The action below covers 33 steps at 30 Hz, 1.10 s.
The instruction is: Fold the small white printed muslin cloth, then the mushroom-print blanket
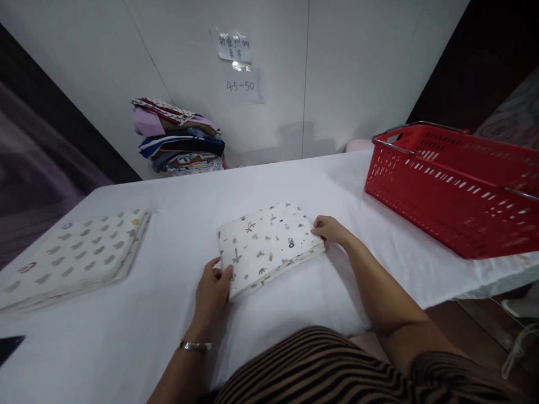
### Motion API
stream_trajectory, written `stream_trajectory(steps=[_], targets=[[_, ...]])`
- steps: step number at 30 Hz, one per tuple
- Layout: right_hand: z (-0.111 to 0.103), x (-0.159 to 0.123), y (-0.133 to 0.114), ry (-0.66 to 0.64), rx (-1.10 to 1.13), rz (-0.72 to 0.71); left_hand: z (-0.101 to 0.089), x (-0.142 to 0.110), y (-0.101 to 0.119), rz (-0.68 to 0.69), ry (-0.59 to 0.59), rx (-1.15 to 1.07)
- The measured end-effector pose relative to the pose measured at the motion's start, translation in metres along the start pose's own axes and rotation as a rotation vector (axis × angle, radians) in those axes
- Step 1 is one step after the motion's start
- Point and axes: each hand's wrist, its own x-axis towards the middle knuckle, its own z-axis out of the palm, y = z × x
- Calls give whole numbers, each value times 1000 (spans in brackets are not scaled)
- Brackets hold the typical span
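Note:
A folded white cloth [269,241] printed with small palm trees, starfish and other figures lies on the white-covered table [177,348] in front of me. My left hand [214,283] grips its left edge, the thumb on top and the fingers partly hidden at the side. At the right edge, my right hand [329,230] pinches the cloth between thumb and fingers. Several folded layers show along its near side. To the left lies another folded white cloth [80,249] with rows of grey-green shapes, apart from both hands.
A red plastic basket [458,196] with metal handles stands on the table at the right. Behind the far edge rises a stack of folded fabrics [181,137] by the wall. Paper signs [240,86] hang there. A dark flat object [9,347] lies at the left edge.

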Motion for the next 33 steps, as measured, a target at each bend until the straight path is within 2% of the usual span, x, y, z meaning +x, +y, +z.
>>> stream_trajectory(steps=[7,10,12,14,16,18,20,22,25,27,28,31,33], targets=[[-3,0,3,-74,32,-31,1,1,-4,45,-8,118],[-4,-1,2,-93,37,-12,-2,1,-1,54,-58,269],[-5,-3,1,-94,8,23,-4,1,5,71,-32,374],[-6,-5,-1,-87,-50,33,-2,0,12,186,56,430],[-7,-6,-2,-63,-143,5,4,-2,18,382,124,427],[-8,-8,-5,-30,-269,-41,14,-4,21,550,84,419],[-6,-11,-10,27,-399,-103,24,-6,21,621,-29,442],[1,-17,-17,111,-488,-231,33,-8,18,625,-125,485],[22,-26,-27,237,-508,-503,37,-9,14,614,-162,532],[37,-30,-31,214,-514,-638,36,-9,14,619,-165,549],[43,-31,-32,167,-538,-661,35,-10,14,620,-170,555],[52,-29,-27,17,-677,-539,33,-11,14,623,-182,560],[52,-27,-21,-34,-758,-435,32,-13,14,621,-187,553]])
